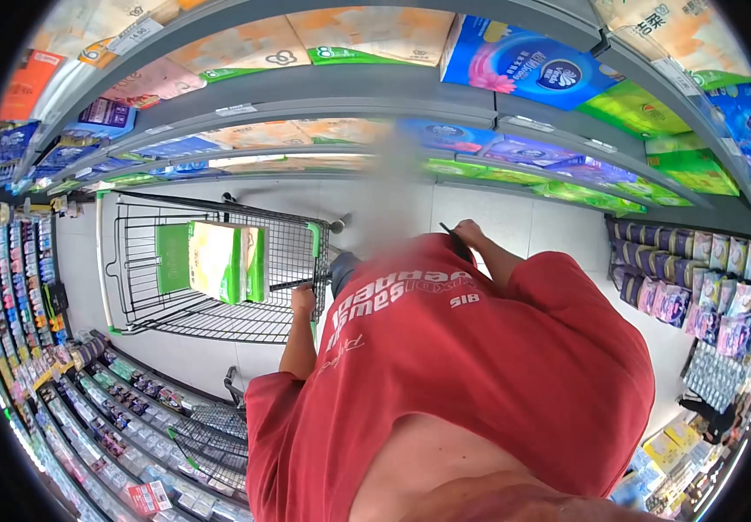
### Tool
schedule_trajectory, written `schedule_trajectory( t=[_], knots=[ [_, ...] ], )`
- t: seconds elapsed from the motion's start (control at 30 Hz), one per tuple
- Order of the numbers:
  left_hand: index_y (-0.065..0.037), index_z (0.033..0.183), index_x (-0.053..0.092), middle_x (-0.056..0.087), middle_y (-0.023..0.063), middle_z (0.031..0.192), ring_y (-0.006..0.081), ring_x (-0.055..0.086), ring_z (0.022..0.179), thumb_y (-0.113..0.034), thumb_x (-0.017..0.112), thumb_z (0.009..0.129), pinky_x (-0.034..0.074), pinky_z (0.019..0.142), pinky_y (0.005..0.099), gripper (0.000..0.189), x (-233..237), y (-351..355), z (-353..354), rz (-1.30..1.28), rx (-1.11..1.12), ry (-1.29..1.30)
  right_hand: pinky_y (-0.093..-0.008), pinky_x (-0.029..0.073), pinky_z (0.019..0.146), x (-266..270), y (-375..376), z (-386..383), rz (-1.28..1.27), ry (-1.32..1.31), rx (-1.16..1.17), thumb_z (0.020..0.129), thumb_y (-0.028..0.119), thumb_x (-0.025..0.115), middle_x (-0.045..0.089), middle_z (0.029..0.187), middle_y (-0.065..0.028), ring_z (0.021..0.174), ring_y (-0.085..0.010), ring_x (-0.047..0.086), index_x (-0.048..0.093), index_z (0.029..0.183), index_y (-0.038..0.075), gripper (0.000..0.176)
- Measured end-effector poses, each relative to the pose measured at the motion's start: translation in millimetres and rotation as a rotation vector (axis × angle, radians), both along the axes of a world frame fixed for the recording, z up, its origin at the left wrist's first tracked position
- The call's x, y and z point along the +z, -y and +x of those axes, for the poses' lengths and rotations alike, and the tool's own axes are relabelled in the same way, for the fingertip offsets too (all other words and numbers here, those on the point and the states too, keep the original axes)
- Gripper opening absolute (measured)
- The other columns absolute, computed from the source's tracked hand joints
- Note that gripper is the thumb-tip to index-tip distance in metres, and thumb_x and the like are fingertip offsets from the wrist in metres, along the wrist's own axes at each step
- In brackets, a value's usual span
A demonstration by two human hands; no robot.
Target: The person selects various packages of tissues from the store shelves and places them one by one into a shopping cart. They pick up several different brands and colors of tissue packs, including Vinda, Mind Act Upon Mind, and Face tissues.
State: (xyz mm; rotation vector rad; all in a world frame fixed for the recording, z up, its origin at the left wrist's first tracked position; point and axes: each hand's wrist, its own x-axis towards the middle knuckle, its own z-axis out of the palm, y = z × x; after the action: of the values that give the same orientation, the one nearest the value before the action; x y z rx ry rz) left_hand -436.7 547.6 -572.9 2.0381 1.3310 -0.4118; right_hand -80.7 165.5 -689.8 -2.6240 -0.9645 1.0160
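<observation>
My left hand (pixel 303 300) is closed on the near end rim of a wire shopping cart (pixel 149 319) with green corner pieces. Inside the cart, packs of tissue paper (pixel 216 261), pale orange and white with green ends, lie against a green panel (pixel 173 259). On the other side of my body, my right hand (pixel 469 232) is closed around a slim black object (pixel 459 244), seen mostly edge-on; its kind I cannot tell. My red shirt (pixel 497 365) fills the lower middle, and a blurred patch hides part of the floor and shelf above it.
Shelves of tissue packs (pixel 375 36) run across the top, including a blue pack (pixel 527 65). Racks of small packaged goods (pixel 23 278) line the left. Purple packs (pixel 664 300) hang at right. A second wire cart or basket (pixel 210 444) stands at lower left on the tiled floor.
</observation>
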Motion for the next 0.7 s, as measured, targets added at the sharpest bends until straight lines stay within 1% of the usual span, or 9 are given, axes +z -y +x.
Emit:
schedule_trajectory(
  t=[0.07, 0.13, 0.17, 0.2, 0.33, 0.4, 0.47, 0.6, 0.7],
  knots=[
    [-0.012, 0.099, 0.069, 0.066, 0.0185, 0.094, 0.0357, 0.062, 0.092, -0.014, 0.043, 0.075, 0.049, 0.082, 0.0405, 0.036, -5, 2, -6, 0.065, -0.037, 0.041, -0.0392, 0.049, 0.08, 64, -37, 0, 0.008, -0.027, 0.08, 0.073, 0.027, 0.057, 0.066, 0.09, -0.014, 0.086, -0.0319, 0.062, 0.068, 0.08, 0.008, 0.023],
    [-0.014, 0.1, 0.069, 0.066, 0.0188, 0.092, 0.0358, 0.063, 0.091, -0.015, 0.043, 0.075, 0.049, 0.081, 0.0414, 0.036, -8, 4, -7, 0.11, -0.061, 0.039, -0.0407, 0.049, 0.076, 75, -64, 8, 0.094, -0.201, -0.272, 0.075, 0.028, 0.056, 0.067, 0.09, -0.0133, 0.087, -0.0315, 0.062, 0.068, 0.079, 0.008, 0.024],
    [-0.015, 0.1, 0.069, 0.066, 0.0201, 0.091, 0.0356, 0.062, 0.092, -0.017, 0.044, 0.076, 0.049, 0.08, 0.0426, 0.035, -4, 8, -5, 0.13, -0.032, 0.016, -0.0384, 0.05, 0.07, 51, -69, 18, 0.21, -0.15, -0.062, 0.075, 0.031, 0.058, 0.067, 0.083, -0.0137, 0.078, -0.0286, 0.065, 0.068, 0.077, 0.006, 0.028],
    [-0.016, 0.099, 0.07, 0.065, 0.0214, 0.091, 0.0366, 0.062, 0.091, -0.018, 0.043, 0.077, 0.049, 0.079, 0.0439, 0.034, -1, 9, -4, 0.144, -0.043, -0.028, -0.0369, 0.051, 0.06, 85, -83, 25, 0.157, -0.347, -0.289, 0.075, 0.033, 0.058, 0.067, 0.072, -0.0139, 0.063, -0.0255, 0.065, 0.068, 0.076, 0.004, 0.031],
    [0.001, 0.09, 0.066, 0.064, 0.0253, 0.091, 0.0395, 0.062, 0.091, -0.025, 0.043, 0.08, 0.048, 0.08, 0.0485, 0.036, -15, 10, -7, 0.19, -0.237, -0.064, -0.0375, 0.051, 0.057, 38, -96, 60, 0.173, 0.067, 0.301, 0.076, 0.027, 0.048, 0.063, 0.059, -0.0087, 0.054, -0.0208, 0.062, 0.065, 0.059, 0.008, 0.031],
    [-0.004, 0.092, 0.068, 0.064, 0.0229, 0.094, 0.0378, 0.062, 0.092, -0.02, 0.046, 0.076, 0.049, 0.081, 0.0443, 0.031, 5, 18, 2, 0.167, -0.114, -0.031, -0.0351, 0.049, 0.047, 26, -96, 68, 0.163, -0.037, 0.214, 0.077, 0.024, 0.048, 0.063, 0.058, -0.0083, 0.046, -0.0197, 0.06, 0.064, 0.058, 0.008, 0.029],
    [-0.005, 0.095, 0.068, 0.064, 0.0225, 0.096, 0.0371, 0.061, 0.094, -0.019, 0.048, 0.074, 0.048, 0.082, 0.0423, 0.032, 19, 26, 5, 0.072, 0.089, 0.046, -0.0342, 0.051, 0.045, 55, -95, 64, 0.094, -0.313, -0.191, 0.077, 0.025, 0.056, 0.063, 0.057, -0.0097, 0.047, -0.0202, 0.061, 0.065, 0.065, 0.004, 0.026],
    [-0.006, 0.094, 0.069, 0.064, 0.0214, 0.096, 0.0368, 0.061, 0.095, -0.023, 0.052, 0.074, 0.048, 0.084, 0.0419, 0.032, 25, 33, 10, 0.056, 0.161, 0.045, -0.0326, 0.053, 0.046, 67, -91, 53, 0.049, -0.403, -0.341, 0.078, 0.026, 0.058, 0.065, 0.065, -0.012, 0.05, -0.0194, 0.063, 0.065, 0.068, 0.002, 0.027],
    [-0.002, 0.104, 0.064, 0.064, 0.0238, 0.096, 0.0385, 0.061, 0.095, -0.022, 0.056, 0.071, 0.047, 0.086, 0.0422, 0.039, 28, 34, 17, 0.041, 0.141, 0.031, -0.0366, 0.053, 0.052, 79, -93, 52, -0.07, -0.341, -0.157, 0.078, 0.025, 0.058, 0.065, 0.07, -0.0153, 0.058, -0.0237, 0.065, 0.066, 0.074, 0.001, 0.025]
  ],
)
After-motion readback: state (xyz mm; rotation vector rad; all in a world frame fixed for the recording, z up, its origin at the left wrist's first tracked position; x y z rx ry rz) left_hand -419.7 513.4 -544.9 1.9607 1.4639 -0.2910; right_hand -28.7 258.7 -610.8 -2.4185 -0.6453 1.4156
